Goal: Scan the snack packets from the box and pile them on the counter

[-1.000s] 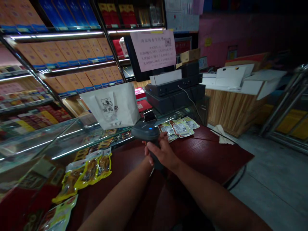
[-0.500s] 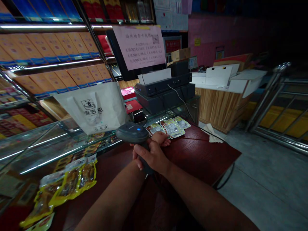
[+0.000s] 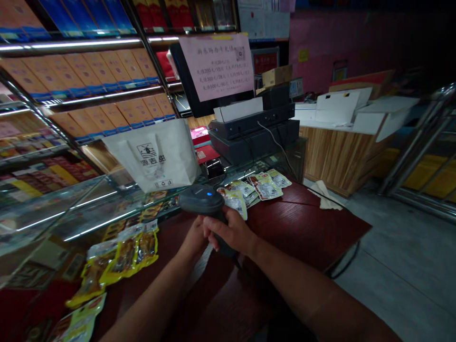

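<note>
Head view: the right hand [image 3: 230, 232] is closed round the handle of a black barcode scanner [image 3: 202, 200], held upright over the dark red wooden counter [image 3: 302, 223], with a small blue light on the scanner's head. The left hand [image 3: 192, 239] sits just beside the right one, touching the handle's far side; most of it is hidden behind the scanner, so whether it grips anything cannot be told. A pale snack packet [image 3: 237, 202] shows right by the scanner's head, above the right hand's knuckles, and what supports it cannot be seen. Beyond it a small spread of similar packets [image 3: 265, 184] lies on the counter near its far edge. To the left, yellow snack packs [image 3: 124, 254] lie in a row beside the glass display case [image 3: 71, 213]. A white paper bag [image 3: 155, 154] with a printed logo stands on the glass top behind the scanner. Further back sits a black till [image 3: 256, 135] with a pink notice [image 3: 217, 64] fixed above it, and lit shelves of cartons [image 3: 89, 71] fill the left wall
</note>
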The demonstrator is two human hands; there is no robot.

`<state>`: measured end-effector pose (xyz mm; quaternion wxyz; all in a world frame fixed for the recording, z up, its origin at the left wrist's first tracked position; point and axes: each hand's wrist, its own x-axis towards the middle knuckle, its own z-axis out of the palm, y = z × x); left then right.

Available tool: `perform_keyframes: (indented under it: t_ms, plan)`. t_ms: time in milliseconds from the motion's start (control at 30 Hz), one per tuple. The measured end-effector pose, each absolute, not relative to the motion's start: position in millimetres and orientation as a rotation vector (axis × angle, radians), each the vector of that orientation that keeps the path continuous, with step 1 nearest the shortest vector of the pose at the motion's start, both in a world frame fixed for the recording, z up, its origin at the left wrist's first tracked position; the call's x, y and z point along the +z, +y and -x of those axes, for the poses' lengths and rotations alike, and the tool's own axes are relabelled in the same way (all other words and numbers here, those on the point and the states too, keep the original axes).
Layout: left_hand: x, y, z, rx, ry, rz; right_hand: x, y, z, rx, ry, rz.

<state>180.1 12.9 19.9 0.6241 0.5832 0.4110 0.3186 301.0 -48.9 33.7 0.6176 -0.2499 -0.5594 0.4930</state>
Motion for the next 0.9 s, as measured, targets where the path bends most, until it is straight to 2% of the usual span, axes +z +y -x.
perform_keyframes:
  t_ms: [167, 333, 567, 700, 900]
  plan:
    - [22, -17, -92, 0.662, 1.048, -1.186, 29, -50, -298, 1.204, -1.183, 0.566]
    - [22, -37, -56, 0.518, 1.201, -1.141, 16, -46, -294, 1.2, -1.198, 0.633]
    - [22, -16, -48, 0.336, 1.459, -1.585, 10, -44, -293, 1.216, -1.175, 0.687]
    - [14, 12, -61, 0.583, 1.561, -2.005, 6, -41, -293, 1.235, -1.154, 0.714]
    - [-2, 32, -92, 0.484, 1.497, -2.025, 3, -38, -293, 1.23, -1.148, 0.75]
